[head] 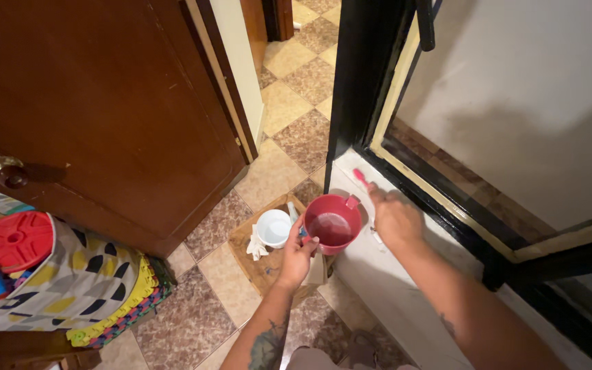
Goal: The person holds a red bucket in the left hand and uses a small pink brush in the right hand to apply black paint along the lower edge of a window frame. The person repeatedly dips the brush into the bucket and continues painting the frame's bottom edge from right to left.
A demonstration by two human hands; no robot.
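Left hand (pixel 299 255) grips red cup (pixel 332 223) by rim, held over wooden board (pixel 265 264) on floor. Right hand (pixel 395 218) closed on pink brush (pixel 362 179), tip on white sill (pixel 378 274). Sill looks partly worked; cup holds dark liquid.

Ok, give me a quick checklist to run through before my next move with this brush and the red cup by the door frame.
1. Left hand grips the red cup at its near rim: ok.
2. Cup upright, dark liquid inside and none seen spilling: ok.
3. Right hand holds the pink-handled brush against the white ledge by the black frame: ok.
4. Brush tip loaded: cannot tell, the tip is too small to see.
5. White bowl on the wooden board stands apart from the cup: ok.
6. Brown door stands open, away from both hands: ok.
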